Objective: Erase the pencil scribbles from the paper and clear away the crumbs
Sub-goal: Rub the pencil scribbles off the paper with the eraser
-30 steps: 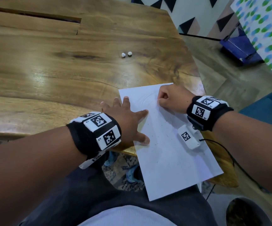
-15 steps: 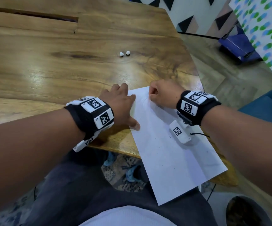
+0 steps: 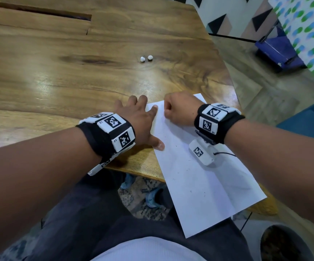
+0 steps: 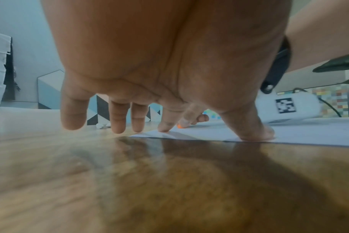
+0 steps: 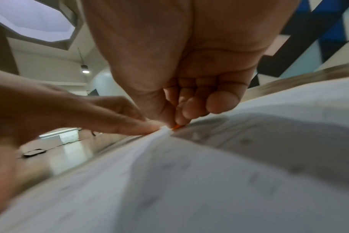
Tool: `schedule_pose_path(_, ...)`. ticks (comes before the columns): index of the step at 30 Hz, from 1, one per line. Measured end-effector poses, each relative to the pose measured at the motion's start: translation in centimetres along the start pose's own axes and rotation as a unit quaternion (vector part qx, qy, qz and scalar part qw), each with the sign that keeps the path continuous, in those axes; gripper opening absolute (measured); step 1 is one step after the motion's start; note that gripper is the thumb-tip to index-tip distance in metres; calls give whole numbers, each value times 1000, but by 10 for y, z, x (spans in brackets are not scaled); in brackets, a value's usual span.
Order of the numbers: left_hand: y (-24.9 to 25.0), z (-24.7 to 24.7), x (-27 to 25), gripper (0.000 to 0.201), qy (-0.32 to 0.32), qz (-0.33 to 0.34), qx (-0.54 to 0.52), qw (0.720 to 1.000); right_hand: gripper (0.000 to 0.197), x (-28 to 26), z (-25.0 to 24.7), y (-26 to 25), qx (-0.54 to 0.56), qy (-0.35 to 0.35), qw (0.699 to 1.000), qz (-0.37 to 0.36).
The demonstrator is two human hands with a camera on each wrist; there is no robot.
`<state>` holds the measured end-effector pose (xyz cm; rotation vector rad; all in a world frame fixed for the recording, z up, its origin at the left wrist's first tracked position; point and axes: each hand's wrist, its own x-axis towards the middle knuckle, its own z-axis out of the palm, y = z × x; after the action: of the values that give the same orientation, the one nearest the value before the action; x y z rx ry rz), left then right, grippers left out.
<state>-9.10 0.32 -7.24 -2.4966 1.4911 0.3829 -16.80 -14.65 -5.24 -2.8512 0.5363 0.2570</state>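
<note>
A white sheet of paper point(image 3: 199, 176) lies slanted on the wooden table point(image 3: 58, 78), its near end hanging over the table's edge. Small dark eraser crumbs point(image 3: 178, 172) speckle it. My left hand point(image 3: 143, 121) lies flat with spread fingers, forefinger and thumb pressing the paper's left edge point(image 4: 189, 135). My right hand point(image 3: 178, 108) is a fist at the sheet's far end, pinching a small orange eraser point(image 5: 176, 126) against the paper point(image 5: 189, 181); in the left wrist view the eraser point(image 4: 180, 126) shows just past my forefinger. The head view hides the eraser.
Two small white balls point(image 3: 145, 58) sit further out on the table. A long slot point(image 3: 39, 11) cuts the tabletop at the far left. My lap lies below the table's near edge. A blue box point(image 3: 278, 49) stands on the floor at the right.
Both hands and the paper have shifted away from me and slightly left along the table. The right fist stays closed at the sheet's far end; the left hand still presses the left edge.
</note>
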Motion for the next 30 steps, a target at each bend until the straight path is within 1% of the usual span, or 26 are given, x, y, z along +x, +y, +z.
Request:
schedule_pose_path(3,-1,-1,0,128,12,11,9,1000,11,10,-12,7,-34,9,999,37)
schedule_pose_path(5,-2,0,0,128,12,15,7,1000,11,10,-11,5,-41,9,999,34)
schedule_pose_path(7,-2,0,1,123,12,19,2,1000,9,4,-1,-3,-34,-4,999,-4)
schedule_pose_path(9,-3,2,0,114,15,23,-12,1000,6,-5,11,-12,-31,-33,997,-57)
schedule_pose_path(10,-4,3,0,110,17,23,-17,999,5,-8,14,-15,-27,-39,997,-69)
schedule_pose_path(12,-4,4,1,113,14,20,-21,999,7,-7,12,-13,-9,-29,998,-52)
schedule_pose_path(14,-3,5,1,121,10,18,-17,1000,6,1,4,-5,-2,-6,1000,-12)
schedule_pose_path(17,-4,5,1,126,10,12,-15,1000,11,14,-10,7,-41,22,999,29)
schedule_pose_path(19,-5,5,0,127,9,10,-18,1000,12,14,-11,6,-55,22,998,30)
schedule_pose_path(22,-5,5,1,122,10,16,-22,1000,8,3,-2,-5,-28,-3,1000,-7)
schedule_pose_path(24,-6,5,0,115,15,19,-27,999,10,-6,6,-14,-6,-33,998,-45)
schedule_pose_path(25,-6,5,0,114,17,20,-27,999,11,-8,8,-15,-2,-35,998,-52)
schedule_pose_path(27,-6,5,0,117,14,18,-23,999,9,-3,4,-10,-13,-15,999,-33)
schedule_pose_path(30,-5,4,0,124,6,9,-23,1000,13,11,-10,5,-56,14,998,41)
